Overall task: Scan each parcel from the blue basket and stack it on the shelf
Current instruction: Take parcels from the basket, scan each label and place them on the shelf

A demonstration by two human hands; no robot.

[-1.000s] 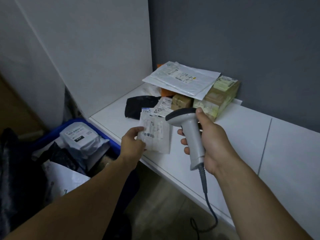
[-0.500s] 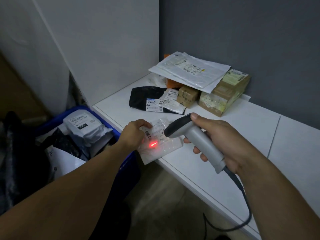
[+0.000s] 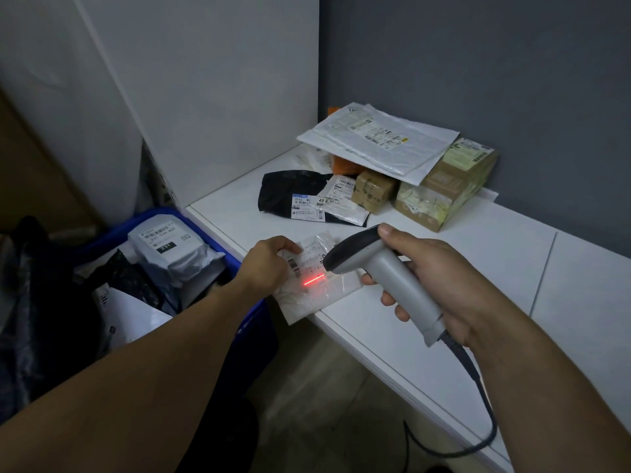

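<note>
A small clear plastic parcel (image 3: 317, 295) lies on the front edge of the white shelf (image 3: 478, 268), one corner hanging over it. My left hand (image 3: 268, 264) pinches its left side near the label. My right hand (image 3: 440, 285) grips a grey handheld scanner (image 3: 382, 271) whose head points down at the parcel; a red laser line falls across it. The blue basket (image 3: 218, 247) sits low at the left, holding a grey bagged parcel (image 3: 170, 247) marked 231 and several other bags.
At the shelf's back corner lie a black bag (image 3: 286, 189), a small white packet (image 3: 338, 199), two cardboard boxes (image 3: 444, 186) and flat white mailers (image 3: 379, 141) laid over them. The scanner cable (image 3: 478, 421) loops down below the shelf edge. A dark bag (image 3: 34, 302) sits at the far left.
My left hand brought the parcel down from mid-air onto the shelf edge. The scanner tilted down over it and its red line came on, now lying a little further right on the parcel.
</note>
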